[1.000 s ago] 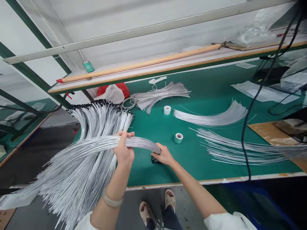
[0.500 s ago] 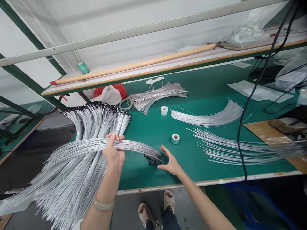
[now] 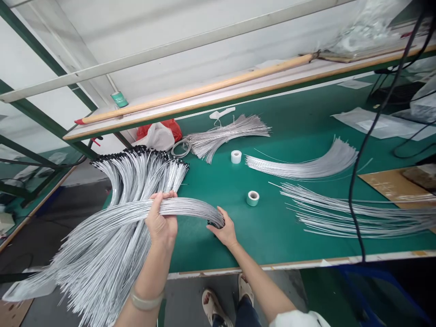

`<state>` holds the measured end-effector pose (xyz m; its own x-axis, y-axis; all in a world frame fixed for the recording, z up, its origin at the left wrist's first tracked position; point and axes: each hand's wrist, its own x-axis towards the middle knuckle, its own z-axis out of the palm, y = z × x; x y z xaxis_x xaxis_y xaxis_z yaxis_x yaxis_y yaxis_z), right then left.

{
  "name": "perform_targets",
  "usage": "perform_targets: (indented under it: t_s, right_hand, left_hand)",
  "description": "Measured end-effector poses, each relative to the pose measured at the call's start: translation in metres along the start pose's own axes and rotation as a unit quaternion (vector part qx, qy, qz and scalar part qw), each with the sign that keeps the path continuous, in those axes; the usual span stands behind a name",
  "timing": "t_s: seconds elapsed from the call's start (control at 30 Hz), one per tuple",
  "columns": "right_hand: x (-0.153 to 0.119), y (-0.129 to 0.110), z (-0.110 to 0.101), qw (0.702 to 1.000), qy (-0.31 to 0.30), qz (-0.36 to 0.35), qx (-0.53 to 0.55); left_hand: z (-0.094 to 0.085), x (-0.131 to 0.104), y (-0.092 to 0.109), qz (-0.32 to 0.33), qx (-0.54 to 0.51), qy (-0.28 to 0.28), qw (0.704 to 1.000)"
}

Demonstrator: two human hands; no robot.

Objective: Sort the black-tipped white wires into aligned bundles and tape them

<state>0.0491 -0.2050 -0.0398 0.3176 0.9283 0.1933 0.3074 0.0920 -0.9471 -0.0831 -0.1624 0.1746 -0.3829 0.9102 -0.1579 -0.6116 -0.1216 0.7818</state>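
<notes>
My left hand (image 3: pixel 162 221) is wrapped round a thick bundle of grey wires (image 3: pixel 190 206), which arches to the right and trails down to the left. At the bundle's right end, where dark tips show, my right hand (image 3: pixel 225 227) curls its fingers and thumb around the wires. Beneath and behind the held bundle lies a large heap of similar wires (image 3: pixel 116 177) with black ends. A roll of tape (image 3: pixel 252 198) rests on the green table (image 3: pixel 204 250) to the right of my right hand.
Another white roll (image 3: pixel 236 156) stands farther back. A tied wire bundle (image 3: pixel 231 134) lies behind it. Loose wires (image 3: pixel 303 165) spread at the right, near cardboard (image 3: pixel 384 181). A black cable (image 3: pixel 356 177) hangs in front. The shelf (image 3: pixel 204 93) crosses above the table.
My right hand has moved left onto the right end of the bundle and closed around it. My left hand keeps its hold. The view has shifted slightly.
</notes>
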Motion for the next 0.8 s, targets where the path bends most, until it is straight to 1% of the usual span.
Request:
perform_targets:
  t_s: [0.1, 0.2, 0.33, 0.47, 0.6, 0.8]
  right_hand:
    - [0.001, -0.002, 0.007, 0.999, 0.035, -0.022, -0.018]
    - [0.003, -0.004, 0.015, 0.996, 0.077, -0.023, -0.045]
    - [0.007, -0.006, 0.019, 0.992, 0.094, -0.029, -0.074]
    - [0.009, -0.01, 0.01, 0.991, 0.095, -0.048, -0.078]
    - [0.005, -0.01, -0.002, 0.99, 0.101, -0.055, -0.087]
    - [0.002, -0.006, -0.004, 0.989, 0.104, -0.05, -0.093]
  left_hand:
    - [0.002, -0.001, 0.001, -0.006, 0.006, 0.005, 1.0]
    - [0.004, -0.003, 0.001, -0.017, 0.01, 0.013, 1.0]
    - [0.007, -0.007, 0.005, -0.025, 0.005, 0.03, 0.999]
    - [0.009, -0.014, 0.009, -0.04, 0.002, 0.049, 0.998]
    - [0.006, -0.015, 0.005, -0.059, 0.002, 0.056, 0.997]
    - [0.003, -0.013, -0.002, -0.075, 0.0, 0.064, 0.995]
